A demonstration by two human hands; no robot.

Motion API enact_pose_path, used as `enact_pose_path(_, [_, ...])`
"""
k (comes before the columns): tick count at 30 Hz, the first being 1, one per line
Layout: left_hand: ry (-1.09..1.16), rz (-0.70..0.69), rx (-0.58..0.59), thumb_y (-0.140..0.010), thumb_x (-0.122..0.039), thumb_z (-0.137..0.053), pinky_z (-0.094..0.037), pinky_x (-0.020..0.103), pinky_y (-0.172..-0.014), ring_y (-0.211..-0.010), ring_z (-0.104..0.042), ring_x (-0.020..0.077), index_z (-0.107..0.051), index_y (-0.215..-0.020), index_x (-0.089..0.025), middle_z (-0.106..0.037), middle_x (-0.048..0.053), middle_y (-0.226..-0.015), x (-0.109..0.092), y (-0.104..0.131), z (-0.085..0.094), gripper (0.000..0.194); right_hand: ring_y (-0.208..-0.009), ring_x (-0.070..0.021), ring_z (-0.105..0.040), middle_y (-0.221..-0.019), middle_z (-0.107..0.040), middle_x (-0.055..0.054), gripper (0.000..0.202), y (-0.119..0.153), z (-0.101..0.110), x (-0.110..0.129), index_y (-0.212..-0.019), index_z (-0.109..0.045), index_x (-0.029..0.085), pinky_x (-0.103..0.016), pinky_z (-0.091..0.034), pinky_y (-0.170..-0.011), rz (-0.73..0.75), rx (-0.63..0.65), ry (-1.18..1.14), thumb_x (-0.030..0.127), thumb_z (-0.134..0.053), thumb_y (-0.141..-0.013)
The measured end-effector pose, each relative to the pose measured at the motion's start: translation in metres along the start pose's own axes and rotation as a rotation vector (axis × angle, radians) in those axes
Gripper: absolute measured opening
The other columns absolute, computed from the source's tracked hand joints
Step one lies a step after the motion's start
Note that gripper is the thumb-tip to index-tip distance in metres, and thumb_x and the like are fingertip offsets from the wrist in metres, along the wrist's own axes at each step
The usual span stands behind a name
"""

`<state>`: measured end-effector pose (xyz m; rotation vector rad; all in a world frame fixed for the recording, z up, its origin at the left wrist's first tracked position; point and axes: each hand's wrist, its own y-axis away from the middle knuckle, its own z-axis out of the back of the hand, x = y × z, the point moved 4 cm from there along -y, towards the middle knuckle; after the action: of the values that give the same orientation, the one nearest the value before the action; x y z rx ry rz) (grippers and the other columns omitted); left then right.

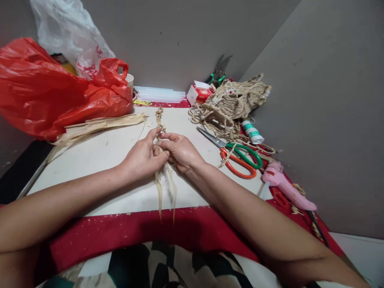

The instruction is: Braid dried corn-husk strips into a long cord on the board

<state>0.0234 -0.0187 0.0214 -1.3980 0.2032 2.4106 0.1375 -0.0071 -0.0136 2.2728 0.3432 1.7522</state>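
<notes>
Both hands meet over the middle of the white board. My left hand pinches a braided straw cord from the left, its fingers closed on it. From the right, my right hand closes thumb and finger on the same cord, touching the left fingers. The braided part runs away from me above the hands. Loose pale strands hang down below them towards the board's near edge. The exact grip between the fingertips is partly hidden.
Flat straw strips and a red plastic bag lie left, near a black device. At right are coiled cord, scissors, a thread spool and a pink glue gun. Clear sticks lie behind.
</notes>
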Motion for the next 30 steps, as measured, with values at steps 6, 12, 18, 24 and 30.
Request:
enact_pose_path(6, [0.337, 0.179, -0.156, -0.071, -0.019, -0.054, -0.041, 0.023, -0.059, -0.059, -0.054, 0.0100, -0.051, -0.093, -0.016, -0.059, 0.000, -0.068, 0.020, -0.020, 0.019, 0.022, -0.032, -0.0021, -0.029, -0.048, -0.053, 0.006, 0.034, -0.003, 0.007, 0.001, -0.093, -0.049, 0.017, -0.013, -0.016, -0.031, -0.029, 0.087, -0.012, 0.012, -0.064, -0.063])
enact_pose_path(12, [0.748, 0.325, 0.275, -0.069, -0.013, -0.052, -0.040, 0.022, -0.053, -0.052, -0.049, 0.0076, -0.052, -0.070, -0.012, -0.054, 0.003, -0.063, 0.023, -0.020, -0.011, 0.001, -0.041, -0.0089, -0.051, -0.055, -0.060, 0.002, 0.041, -0.003, 0.006, 0.004, -0.098, -0.044, 0.019, -0.016, -0.036, -0.038, -0.054, 0.176, -0.044, 0.012, -0.065, -0.064])
enact_pose_path(18, [0.433, 0.325, 0.254, -0.073, -0.020, -0.047, -0.014, 0.022, -0.038, -0.037, -0.022, 0.0045, -0.053, -0.063, -0.016, -0.034, -0.006, -0.047, 0.026, -0.020, -0.006, 0.013, -0.039, -0.0084, -0.049, -0.054, -0.061, 0.003, 0.041, -0.001, 0.009, 0.008, -0.099, -0.044, 0.019, -0.016, -0.033, -0.039, -0.040, 0.150, 0.048, 0.010, -0.062, -0.063])
enact_pose_path(24, [0.329, 0.278, 0.302, -0.076, -0.025, -0.049, -0.016, 0.022, -0.038, -0.038, -0.024, 0.0053, -0.053, -0.058, -0.016, -0.033, -0.005, -0.046, 0.028, -0.022, -0.002, 0.020, -0.047, -0.0095, -0.051, -0.053, -0.056, 0.008, 0.041, 0.000, 0.011, 0.008, -0.097, -0.041, 0.021, -0.018, -0.036, -0.047, 0.125, 0.212, 0.196, 0.015, -0.063, -0.063])
enact_pose_path(30, [0.578, 0.410, 0.457, -0.077, -0.029, -0.056, -0.009, 0.019, -0.035, -0.037, -0.017, 0.0031, -0.048, -0.059, -0.017, -0.025, -0.007, -0.049, 0.029, -0.021, -0.004, 0.023, -0.046, -0.0078, -0.044, -0.055, -0.051, 0.009, 0.031, 0.003, 0.013, 0.012, -0.094, -0.041, 0.023, -0.018, -0.031, -0.048, 0.276, 0.261, 0.347, 0.020, -0.059, -0.069])
